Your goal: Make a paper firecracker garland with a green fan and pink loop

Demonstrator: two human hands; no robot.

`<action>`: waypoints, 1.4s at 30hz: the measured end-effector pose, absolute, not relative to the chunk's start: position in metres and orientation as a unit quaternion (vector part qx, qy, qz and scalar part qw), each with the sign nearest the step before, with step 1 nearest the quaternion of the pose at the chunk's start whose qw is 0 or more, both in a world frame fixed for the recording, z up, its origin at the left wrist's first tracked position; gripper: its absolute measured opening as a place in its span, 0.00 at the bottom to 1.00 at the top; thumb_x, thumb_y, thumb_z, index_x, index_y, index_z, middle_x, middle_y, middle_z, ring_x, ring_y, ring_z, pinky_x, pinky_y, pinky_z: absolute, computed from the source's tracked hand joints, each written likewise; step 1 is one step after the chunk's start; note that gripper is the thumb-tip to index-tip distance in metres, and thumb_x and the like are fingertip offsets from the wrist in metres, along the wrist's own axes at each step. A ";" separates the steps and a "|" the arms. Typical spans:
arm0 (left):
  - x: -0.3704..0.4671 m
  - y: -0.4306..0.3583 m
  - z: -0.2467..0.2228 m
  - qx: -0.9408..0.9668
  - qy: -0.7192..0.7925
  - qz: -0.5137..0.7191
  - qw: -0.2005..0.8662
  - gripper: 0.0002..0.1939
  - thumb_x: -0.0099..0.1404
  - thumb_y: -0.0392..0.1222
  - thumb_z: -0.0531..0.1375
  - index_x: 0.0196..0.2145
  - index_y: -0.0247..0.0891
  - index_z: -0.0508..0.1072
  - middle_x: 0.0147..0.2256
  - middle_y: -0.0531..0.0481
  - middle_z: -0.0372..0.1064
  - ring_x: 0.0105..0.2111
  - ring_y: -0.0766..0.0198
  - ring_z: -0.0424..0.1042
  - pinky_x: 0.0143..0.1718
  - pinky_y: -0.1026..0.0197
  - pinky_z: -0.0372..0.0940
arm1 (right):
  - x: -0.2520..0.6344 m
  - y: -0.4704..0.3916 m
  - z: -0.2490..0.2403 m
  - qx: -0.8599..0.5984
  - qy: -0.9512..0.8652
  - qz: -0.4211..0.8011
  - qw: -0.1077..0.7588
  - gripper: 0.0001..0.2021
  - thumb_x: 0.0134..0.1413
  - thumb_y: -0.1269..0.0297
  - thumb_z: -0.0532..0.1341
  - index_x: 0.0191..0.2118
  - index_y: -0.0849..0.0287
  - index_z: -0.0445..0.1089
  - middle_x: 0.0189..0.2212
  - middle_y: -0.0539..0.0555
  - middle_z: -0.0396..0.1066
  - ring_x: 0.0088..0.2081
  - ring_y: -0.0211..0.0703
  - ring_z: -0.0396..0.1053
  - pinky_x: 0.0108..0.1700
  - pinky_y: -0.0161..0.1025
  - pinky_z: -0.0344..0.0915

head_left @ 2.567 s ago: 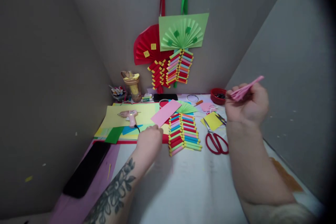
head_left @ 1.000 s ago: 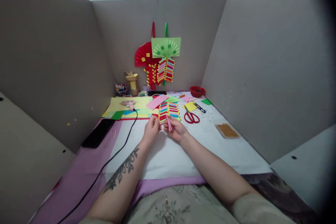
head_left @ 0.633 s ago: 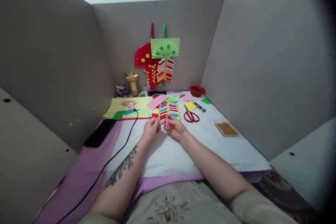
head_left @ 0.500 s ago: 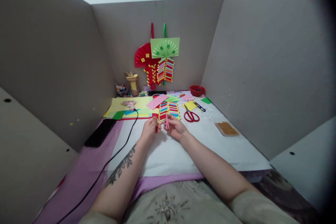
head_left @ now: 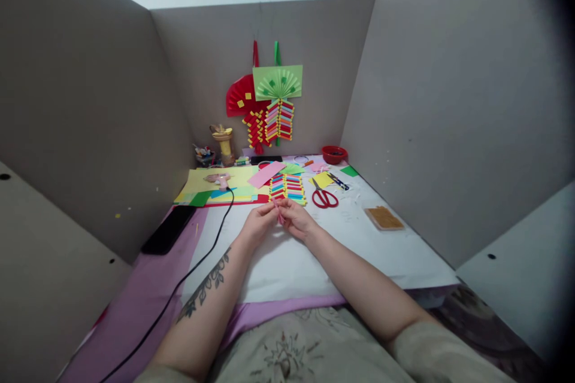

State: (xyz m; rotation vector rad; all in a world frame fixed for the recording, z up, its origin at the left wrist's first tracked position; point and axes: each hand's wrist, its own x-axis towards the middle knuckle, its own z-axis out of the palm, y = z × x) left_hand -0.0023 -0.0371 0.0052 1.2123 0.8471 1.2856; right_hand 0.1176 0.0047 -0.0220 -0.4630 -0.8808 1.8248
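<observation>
My left hand [head_left: 261, 218] and my right hand [head_left: 295, 219] meet over the white sheet, fingers closed on a small folded pink paper piece [head_left: 280, 215] between them. Just beyond my fingertips lies a panel of multicoloured paper rolls with yellow ends [head_left: 294, 187]. A pink paper strip [head_left: 266, 175] rests at its upper left. To the right of the panel are red-handled scissors [head_left: 324, 196] and a yellow paper piece [head_left: 321, 180].
A pink glue gun [head_left: 218, 179] lies on yellow sheets, its black cord running toward me. A black phone [head_left: 168, 230] is at left, a brown pad [head_left: 384, 218] and red bowl [head_left: 334, 154] at right. Red and green paper fans [head_left: 280, 84] hang on the grey back panel.
My left hand has moved right and up to meet my right hand, and its fingers now pinch the pink paper too. The whole view has shifted slightly.
</observation>
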 end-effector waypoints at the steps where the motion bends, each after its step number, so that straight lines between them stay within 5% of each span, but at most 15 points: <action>1: -0.002 -0.037 0.005 0.512 0.361 0.548 0.555 0.17 0.53 0.47 0.64 0.37 0.31 0.76 0.36 0.43 0.73 0.35 0.62 0.69 0.42 0.60 0.60 | 0.117 0.005 -0.023 -0.199 -0.370 0.749 0.511 0.13 0.36 0.70 0.70 0.28 0.61 0.65 0.23 0.46 0.68 0.22 0.30 0.63 0.24 0.28 0.60; 5: -0.004 -0.032 0.004 0.497 0.385 0.567 0.533 0.17 0.52 0.48 0.64 0.35 0.33 0.77 0.35 0.45 0.73 0.36 0.60 0.69 0.42 0.60 0.60 | 0.118 0.007 -0.023 -0.255 -0.446 0.663 0.545 0.13 0.38 0.67 0.69 0.28 0.59 0.63 0.28 0.48 0.68 0.27 0.35 0.65 0.28 0.32 0.63; 11: -0.008 -0.030 0.000 0.534 0.409 0.553 0.491 0.14 0.55 0.48 0.62 0.34 0.34 0.77 0.31 0.48 0.72 0.32 0.63 0.68 0.37 0.63 0.60 | 0.130 0.004 -0.013 -0.345 -0.656 0.295 0.603 0.01 0.49 0.68 0.61 0.30 0.58 0.68 0.30 0.51 0.67 0.32 0.40 0.64 0.32 0.36 0.62; 18: -0.008 -0.029 -0.005 0.535 0.417 0.547 0.490 0.15 0.55 0.48 0.62 0.34 0.34 0.77 0.28 0.50 0.71 0.29 0.65 0.66 0.33 0.64 0.59 | 0.134 0.004 -0.012 -0.325 -0.740 0.160 0.567 0.06 0.54 0.69 0.55 0.28 0.58 0.66 0.28 0.53 0.65 0.33 0.42 0.63 0.34 0.38 0.62; 26: -0.008 -0.031 -0.003 0.530 0.401 0.546 0.511 0.15 0.55 0.50 0.63 0.24 0.34 0.76 0.23 0.49 0.69 0.30 0.63 0.68 0.39 0.60 0.61 | 0.138 0.009 -0.011 -0.365 -0.704 0.136 0.594 0.07 0.55 0.69 0.51 0.27 0.57 0.59 0.27 0.51 0.60 0.31 0.42 0.60 0.34 0.39 0.59; 31: -0.010 -0.028 -0.003 0.465 0.391 0.569 0.554 0.16 0.51 0.49 0.66 0.33 0.33 0.78 0.33 0.44 0.74 0.39 0.56 0.71 0.45 0.56 0.61 | 0.142 0.011 -0.010 -0.359 -0.705 0.191 0.581 0.14 0.56 0.68 0.50 0.19 0.56 0.54 0.19 0.48 0.55 0.25 0.39 0.57 0.29 0.37 0.56; 35: -0.012 -0.028 -0.001 0.436 0.364 0.571 0.593 0.18 0.50 0.49 0.66 0.36 0.34 0.78 0.39 0.42 0.74 0.44 0.54 0.70 0.48 0.55 0.60 | 0.141 0.009 -0.009 -0.339 -0.691 0.211 0.602 0.02 0.49 0.70 0.57 0.29 0.58 0.63 0.26 0.50 0.62 0.27 0.38 0.61 0.28 0.35 0.60; 42: -0.012 -0.027 -0.006 0.474 0.374 0.563 0.565 0.19 0.51 0.49 0.66 0.37 0.33 0.78 0.34 0.44 0.74 0.39 0.57 0.70 0.46 0.55 0.61 | 0.142 0.003 -0.005 -0.282 -0.744 0.123 0.593 0.03 0.53 0.69 0.58 0.32 0.57 0.69 0.31 0.53 0.66 0.35 0.42 0.66 0.33 0.38 0.66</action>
